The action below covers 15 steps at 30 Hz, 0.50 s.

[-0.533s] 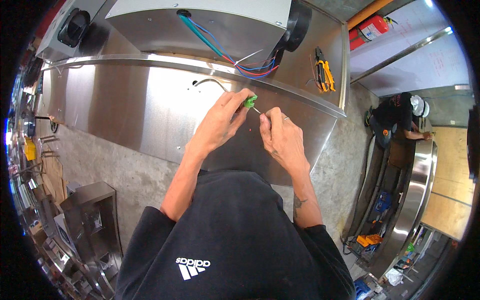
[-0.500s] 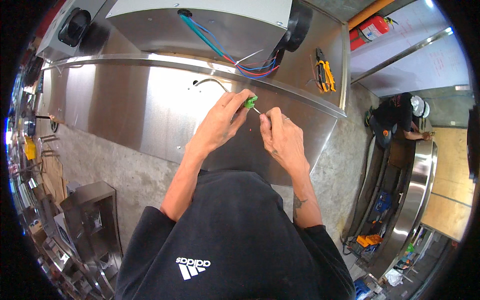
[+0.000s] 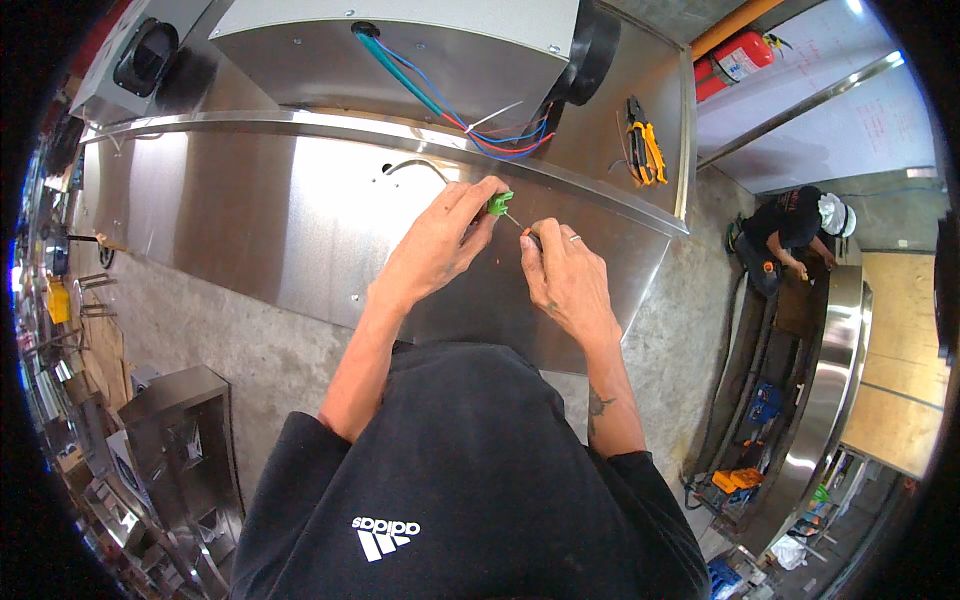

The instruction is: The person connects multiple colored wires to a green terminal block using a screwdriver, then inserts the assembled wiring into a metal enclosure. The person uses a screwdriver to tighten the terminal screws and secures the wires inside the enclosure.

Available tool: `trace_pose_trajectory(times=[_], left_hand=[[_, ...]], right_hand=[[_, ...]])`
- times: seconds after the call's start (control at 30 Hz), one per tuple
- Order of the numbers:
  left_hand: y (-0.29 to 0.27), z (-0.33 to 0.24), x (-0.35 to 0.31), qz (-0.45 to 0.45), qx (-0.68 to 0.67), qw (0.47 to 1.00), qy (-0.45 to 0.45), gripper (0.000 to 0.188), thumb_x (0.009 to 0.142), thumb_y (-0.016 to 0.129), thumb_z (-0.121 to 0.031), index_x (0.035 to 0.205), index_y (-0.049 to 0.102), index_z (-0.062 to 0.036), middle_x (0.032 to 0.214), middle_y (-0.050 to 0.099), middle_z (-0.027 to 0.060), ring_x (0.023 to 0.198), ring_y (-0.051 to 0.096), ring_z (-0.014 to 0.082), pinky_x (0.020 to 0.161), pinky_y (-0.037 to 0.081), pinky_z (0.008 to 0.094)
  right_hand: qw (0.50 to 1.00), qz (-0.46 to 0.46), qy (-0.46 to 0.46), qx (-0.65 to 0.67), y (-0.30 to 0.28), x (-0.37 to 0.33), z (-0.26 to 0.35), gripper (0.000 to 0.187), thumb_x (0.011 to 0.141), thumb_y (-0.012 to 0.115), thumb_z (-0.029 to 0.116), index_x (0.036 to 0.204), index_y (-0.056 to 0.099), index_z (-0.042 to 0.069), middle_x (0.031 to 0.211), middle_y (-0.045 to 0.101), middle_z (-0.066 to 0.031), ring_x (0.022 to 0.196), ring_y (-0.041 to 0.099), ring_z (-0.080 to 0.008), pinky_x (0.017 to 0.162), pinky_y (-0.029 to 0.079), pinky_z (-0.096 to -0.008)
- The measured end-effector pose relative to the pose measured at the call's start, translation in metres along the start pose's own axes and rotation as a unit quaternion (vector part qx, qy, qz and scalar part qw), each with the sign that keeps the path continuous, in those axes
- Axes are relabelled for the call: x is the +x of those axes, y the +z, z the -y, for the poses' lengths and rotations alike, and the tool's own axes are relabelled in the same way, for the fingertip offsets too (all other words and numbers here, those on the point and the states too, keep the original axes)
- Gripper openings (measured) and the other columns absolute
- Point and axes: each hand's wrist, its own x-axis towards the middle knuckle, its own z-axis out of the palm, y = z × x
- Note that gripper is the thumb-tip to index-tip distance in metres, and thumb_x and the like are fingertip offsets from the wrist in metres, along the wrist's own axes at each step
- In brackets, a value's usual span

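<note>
My left hand [image 3: 437, 245] pinches a small green terminal connector [image 3: 500, 204] between thumb and fingers. A grey cable [image 3: 418, 162] comes out of a hole in the steel panel [image 3: 230, 210] and runs to that hand, where the fingers hide its end. In my right hand [image 3: 570, 275], a small screwdriver [image 3: 527, 232] with an orange and dark handle is gripped. Its thin shaft points up and left, with the tip at the connector's lower side; whether it sits in a screw cannot be made out. Both hands are over the panel.
Beyond the panel's raised lip stands a metal box [image 3: 420, 75] with loose blue, red and green wires [image 3: 430, 100]. Yellow-handled pliers [image 3: 648, 150] lie at the right. A co-worker [image 3: 795, 235] bends over another steel unit, and a fire extinguisher [image 3: 738, 62] hangs behind.
The right hand has turned slightly, and the screwdriver's orange handle now shows by its fingertips. The left hand keeps the connector nearly still. The co-worker's arms have shifted.
</note>
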Motion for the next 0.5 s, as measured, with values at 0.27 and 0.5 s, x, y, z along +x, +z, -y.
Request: trace_pose_trajectory(times=[0.27, 0.5], left_hand=[[-0.0036, -0.0008, -0.0002, 0.024, 0.011, 1.000, 0.015, 0.046, 0.099, 0.073, 0.003, 0.143, 0.063, -0.0061, 0.113, 0.070, 0.0142, 0.101, 0.070, 0.0296, 0.088, 0.058, 0.0416], [0.0006, 0.0004, -0.0033, 0.040, 0.038, 0.997, 0.046, 0.046, 0.099, 0.072, 0.001, 0.143, 0.062, -0.0064, 0.114, 0.069, 0.0153, 0.103, 0.069, 0.0330, 0.091, 0.057, 0.0444]], right_hand=[[1.000, 0.002, -0.002, -0.016, 0.0007, -0.0051, -0.0017, 0.018, 0.112, 0.061, 0.027, 0.113, 0.063, 0.009, 0.097, 0.076, -0.0141, 0.092, 0.075, -0.0363, 0.075, 0.061, -0.0505], [0.969, 0.065, 0.173, 0.163, -0.0044, -0.0044, -0.0027, 0.035, 0.117, 0.057, 0.033, 0.101, 0.063, 0.002, 0.080, 0.071, -0.0188, 0.073, 0.070, -0.0406, 0.066, 0.052, -0.0488]])
